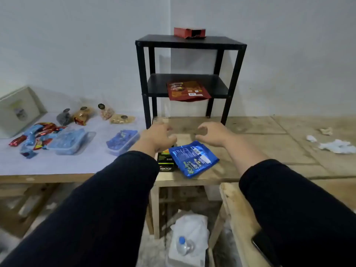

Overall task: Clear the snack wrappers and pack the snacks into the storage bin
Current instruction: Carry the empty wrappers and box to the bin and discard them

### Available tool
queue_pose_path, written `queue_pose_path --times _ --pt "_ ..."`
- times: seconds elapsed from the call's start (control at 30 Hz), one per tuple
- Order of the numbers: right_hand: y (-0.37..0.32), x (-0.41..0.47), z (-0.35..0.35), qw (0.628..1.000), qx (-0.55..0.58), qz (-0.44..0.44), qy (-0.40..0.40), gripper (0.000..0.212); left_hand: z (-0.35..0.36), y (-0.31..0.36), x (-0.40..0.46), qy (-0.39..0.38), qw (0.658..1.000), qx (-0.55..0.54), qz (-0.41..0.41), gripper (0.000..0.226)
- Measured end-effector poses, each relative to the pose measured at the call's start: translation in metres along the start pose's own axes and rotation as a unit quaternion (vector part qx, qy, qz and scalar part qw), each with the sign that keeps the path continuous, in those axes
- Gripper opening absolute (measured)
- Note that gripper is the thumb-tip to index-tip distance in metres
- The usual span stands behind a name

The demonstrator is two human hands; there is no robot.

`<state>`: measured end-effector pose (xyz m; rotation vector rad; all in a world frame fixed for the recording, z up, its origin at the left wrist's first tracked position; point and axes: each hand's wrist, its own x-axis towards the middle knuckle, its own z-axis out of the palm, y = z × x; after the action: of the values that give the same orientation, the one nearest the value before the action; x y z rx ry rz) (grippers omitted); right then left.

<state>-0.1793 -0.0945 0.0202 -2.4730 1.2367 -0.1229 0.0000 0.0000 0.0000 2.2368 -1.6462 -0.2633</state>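
My left hand [157, 136] and my right hand [212, 134] reach forward side by side over the wooden table [269, 151], fingers curled apart, holding nothing. Just below them lie a blue snack pouch [193, 158] and a black Nextar box [165, 162], partly under my left wrist. A brown pouch [187, 90] lies on the middle shelf of the black rack [190, 42], and a red carton [189, 32] sits on its top. At the left are several small snack bars [35, 138], two clear tubs [70, 141] [122, 141] and several small bagged snacks [84, 114].
A white bin lid or tray [18, 110] leans against the wall at far left. Crumpled white wrappers [335, 146] lie on the table at right. Under the table stands a bin with a white bag [190, 239] holding a plastic bottle. A dark phone [264, 247] lies on the lower right board.
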Motion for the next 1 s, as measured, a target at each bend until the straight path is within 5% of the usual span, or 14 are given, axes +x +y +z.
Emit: queue_pose_path --times 0.4,0.5,0.6,0.77,0.93,1.0 --pt "0.056 0.032 0.121 0.961 0.108 0.245 -0.074 0.046 0.106 -0.064 0.027 -0.078 0.991 -0.024 -0.107 0.073" --pt "0.062 0.048 0.147 0.915 0.221 0.334 -0.044 0.051 0.118 -0.074 0.041 -0.085 0.988 -0.052 -0.115 0.075" --pt "0.066 0.066 0.174 0.832 0.377 0.408 0.008 0.058 0.126 -0.08 0.053 -0.1 0.986 -0.064 -0.116 0.082" --pt "0.072 0.09 0.209 0.746 0.466 0.467 0.096 0.058 0.132 -0.078 0.063 -0.109 0.984 -0.065 -0.123 0.094" --pt "0.062 0.081 0.19 0.683 0.557 0.456 0.123 0.062 0.13 -0.074 0.063 -0.109 0.978 -0.11 -0.142 0.094" --pt "0.066 0.075 0.183 0.688 0.551 0.452 0.139 0.062 0.127 -0.074 0.057 -0.105 0.976 -0.124 -0.144 0.094"
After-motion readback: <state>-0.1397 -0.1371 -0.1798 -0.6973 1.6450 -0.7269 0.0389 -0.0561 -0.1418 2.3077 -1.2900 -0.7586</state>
